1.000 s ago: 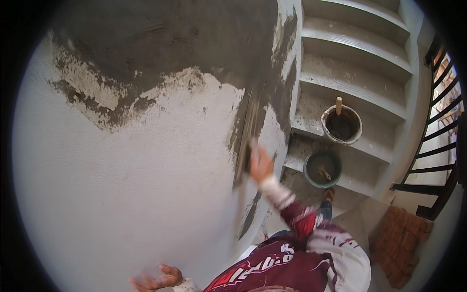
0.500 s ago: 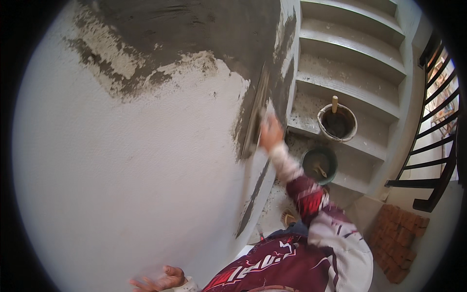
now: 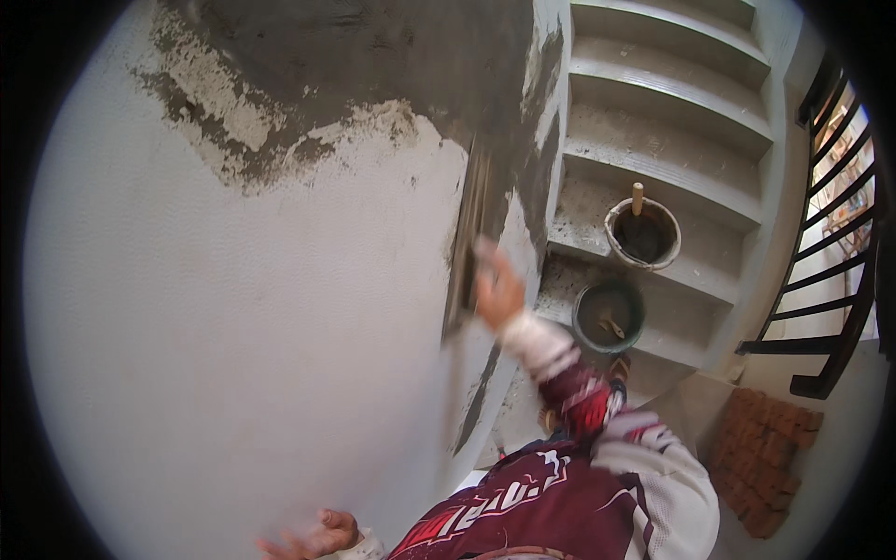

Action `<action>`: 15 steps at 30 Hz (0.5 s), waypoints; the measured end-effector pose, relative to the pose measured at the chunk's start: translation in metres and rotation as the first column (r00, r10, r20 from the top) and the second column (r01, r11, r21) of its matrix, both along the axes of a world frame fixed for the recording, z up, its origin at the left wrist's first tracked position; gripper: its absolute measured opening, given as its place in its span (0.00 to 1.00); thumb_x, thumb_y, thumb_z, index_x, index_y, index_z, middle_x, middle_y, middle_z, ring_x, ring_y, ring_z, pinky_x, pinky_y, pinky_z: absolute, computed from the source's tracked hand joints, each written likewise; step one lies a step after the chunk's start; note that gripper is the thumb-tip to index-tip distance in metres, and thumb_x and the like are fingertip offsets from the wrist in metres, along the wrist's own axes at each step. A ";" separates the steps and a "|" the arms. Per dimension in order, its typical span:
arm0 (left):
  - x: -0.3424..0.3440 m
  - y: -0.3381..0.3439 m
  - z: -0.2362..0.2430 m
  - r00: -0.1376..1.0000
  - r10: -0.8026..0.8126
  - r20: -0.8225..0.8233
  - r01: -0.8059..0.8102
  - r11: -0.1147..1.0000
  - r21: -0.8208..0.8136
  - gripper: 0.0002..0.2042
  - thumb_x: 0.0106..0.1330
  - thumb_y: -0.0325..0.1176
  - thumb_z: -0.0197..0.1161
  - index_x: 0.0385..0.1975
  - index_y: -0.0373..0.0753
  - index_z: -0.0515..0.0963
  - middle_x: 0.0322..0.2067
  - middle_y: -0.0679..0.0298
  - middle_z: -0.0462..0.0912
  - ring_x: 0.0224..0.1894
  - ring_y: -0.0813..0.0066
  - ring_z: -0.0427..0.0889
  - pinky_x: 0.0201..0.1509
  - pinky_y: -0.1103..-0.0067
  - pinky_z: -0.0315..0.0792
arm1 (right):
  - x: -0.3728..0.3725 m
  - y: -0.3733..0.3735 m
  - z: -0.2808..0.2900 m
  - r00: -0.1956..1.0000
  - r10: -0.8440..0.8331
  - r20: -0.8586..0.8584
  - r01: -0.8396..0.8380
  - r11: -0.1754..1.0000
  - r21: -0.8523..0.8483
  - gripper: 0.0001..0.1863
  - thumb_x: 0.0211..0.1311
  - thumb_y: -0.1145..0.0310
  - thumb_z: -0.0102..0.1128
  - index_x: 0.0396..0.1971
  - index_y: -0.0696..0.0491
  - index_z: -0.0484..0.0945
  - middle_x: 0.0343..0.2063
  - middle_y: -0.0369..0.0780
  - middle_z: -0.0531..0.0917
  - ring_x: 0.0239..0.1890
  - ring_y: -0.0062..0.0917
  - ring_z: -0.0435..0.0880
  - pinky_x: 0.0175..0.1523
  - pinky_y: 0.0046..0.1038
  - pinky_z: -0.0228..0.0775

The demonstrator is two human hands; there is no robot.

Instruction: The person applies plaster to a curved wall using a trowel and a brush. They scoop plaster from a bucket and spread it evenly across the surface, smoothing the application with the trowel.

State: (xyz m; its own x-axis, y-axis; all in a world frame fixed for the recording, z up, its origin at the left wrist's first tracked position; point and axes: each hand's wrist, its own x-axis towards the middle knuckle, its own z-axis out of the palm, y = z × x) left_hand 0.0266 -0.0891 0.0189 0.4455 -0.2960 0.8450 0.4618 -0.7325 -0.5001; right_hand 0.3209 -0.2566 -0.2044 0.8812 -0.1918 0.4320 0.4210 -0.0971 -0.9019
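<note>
My right hand [image 3: 499,287], smeared by motion, is closed around the back of a long, narrow plastering trowel [image 3: 464,252]. The blade lies nearly upright against the white wall [image 3: 280,327], along the lower right edge of a dark grey band of wet plaster [image 3: 439,56]. Its handle is mostly hidden by my fingers. At the lower edge, my left hand [image 3: 322,537] is held with fingers apart and nothing in them, close to the wall; whether it touches cannot be seen.
Pale steps [image 3: 672,121] climb on the right. A bucket [image 3: 677,245] with a wooden-handled tool stands on one; a dark green tub [image 3: 581,338] with a brush in grey liquid stands below. Further right are a black railing [image 3: 793,347] and stacked red bricks [image 3: 761,457].
My right hand has moved left and down along the wall with the trowel. My left hand has barely shifted and stays spread.
</note>
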 end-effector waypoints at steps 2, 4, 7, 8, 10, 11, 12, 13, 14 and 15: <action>-0.002 0.000 0.002 1.000 -0.004 -0.020 0.004 1.000 0.006 0.26 0.68 0.49 0.48 0.56 0.32 0.61 0.62 0.47 0.56 0.69 0.57 0.41 0.68 0.58 0.44 | -0.071 0.021 -0.030 0.955 0.067 -0.289 -0.074 0.997 -0.014 0.21 0.57 0.76 0.49 0.52 0.55 0.73 0.51 0.49 0.77 0.58 0.39 0.72 0.63 0.33 0.60; -0.009 0.006 0.003 1.000 -0.019 -0.021 0.019 1.000 0.010 0.26 0.68 0.49 0.48 0.55 0.32 0.61 0.62 0.47 0.56 0.69 0.56 0.42 0.68 0.58 0.44 | -0.037 0.006 -0.054 0.922 0.046 -0.385 -0.026 0.998 0.057 0.19 0.58 0.74 0.50 0.51 0.56 0.73 0.50 0.49 0.77 0.57 0.40 0.73 0.62 0.33 0.62; -0.013 0.015 -0.004 1.000 -0.028 0.000 0.028 1.000 -0.002 0.26 0.68 0.49 0.48 0.56 0.33 0.62 0.62 0.47 0.55 0.69 0.55 0.41 0.67 0.58 0.44 | 0.022 -0.031 0.012 0.913 0.066 -0.404 -0.026 0.994 0.104 0.19 0.58 0.74 0.50 0.51 0.56 0.73 0.50 0.49 0.77 0.56 0.40 0.73 0.62 0.33 0.62; -0.006 0.007 0.000 1.000 -0.027 -0.008 0.027 1.000 0.007 0.26 0.68 0.48 0.49 0.56 0.33 0.62 0.62 0.47 0.55 0.69 0.55 0.41 0.67 0.57 0.44 | 0.008 -0.020 0.011 0.967 0.044 -0.252 -0.025 0.997 0.079 0.19 0.58 0.74 0.50 0.51 0.57 0.73 0.50 0.49 0.77 0.57 0.40 0.73 0.62 0.33 0.62; 0.000 -0.003 -0.001 1.000 0.018 0.003 -0.018 1.000 0.001 0.25 0.68 0.48 0.49 0.56 0.34 0.62 0.63 0.47 0.55 0.69 0.54 0.41 0.67 0.57 0.43 | -0.042 0.009 -0.006 0.995 0.072 -0.074 -0.069 0.997 0.047 0.21 0.56 0.77 0.50 0.52 0.56 0.73 0.50 0.49 0.77 0.58 0.39 0.73 0.64 0.34 0.60; -0.003 -0.004 -0.002 0.999 0.051 0.010 -0.051 0.999 -0.004 0.25 0.68 0.48 0.49 0.57 0.35 0.62 0.63 0.47 0.55 0.69 0.54 0.41 0.67 0.57 0.43 | -0.081 0.018 -0.011 0.984 0.097 -0.148 -0.096 0.995 0.017 0.22 0.54 0.78 0.50 0.52 0.56 0.73 0.51 0.49 0.77 0.59 0.38 0.72 0.65 0.35 0.58; -0.006 -0.003 0.000 0.997 0.074 0.016 -0.074 0.997 -0.002 0.25 0.68 0.48 0.49 0.57 0.35 0.62 0.63 0.47 0.55 0.69 0.54 0.41 0.68 0.57 0.42 | -0.094 0.021 -0.021 0.950 0.138 -0.279 -0.130 0.990 0.046 0.21 0.55 0.76 0.49 0.52 0.55 0.74 0.51 0.49 0.77 0.59 0.37 0.72 0.65 0.34 0.57; -0.005 -0.002 0.001 0.999 0.037 0.025 -0.037 0.999 0.009 0.25 0.68 0.48 0.49 0.57 0.35 0.62 0.63 0.47 0.55 0.69 0.54 0.41 0.68 0.57 0.42 | -0.077 0.021 -0.037 0.961 0.080 -0.263 -0.078 0.997 0.019 0.21 0.56 0.75 0.49 0.52 0.55 0.74 0.50 0.49 0.77 0.58 0.37 0.73 0.64 0.33 0.59; -0.002 -0.001 0.001 0.999 0.001 0.035 -0.001 1.000 0.017 0.25 0.68 0.48 0.49 0.57 0.36 0.62 0.64 0.47 0.56 0.69 0.53 0.42 0.68 0.57 0.42 | -0.044 0.016 -0.048 0.969 0.023 -0.244 -0.027 1.000 -0.013 0.20 0.56 0.74 0.49 0.52 0.54 0.74 0.49 0.49 0.78 0.57 0.36 0.73 0.63 0.33 0.60; -0.004 0.000 0.000 0.999 -0.031 0.037 0.031 0.999 0.019 0.25 0.68 0.48 0.48 0.57 0.36 0.62 0.64 0.47 0.56 0.69 0.53 0.42 0.68 0.58 0.42 | -0.005 0.001 -0.034 0.962 0.005 -0.274 -0.004 1.000 0.002 0.20 0.57 0.74 0.49 0.52 0.55 0.73 0.49 0.49 0.78 0.56 0.37 0.74 0.62 0.33 0.62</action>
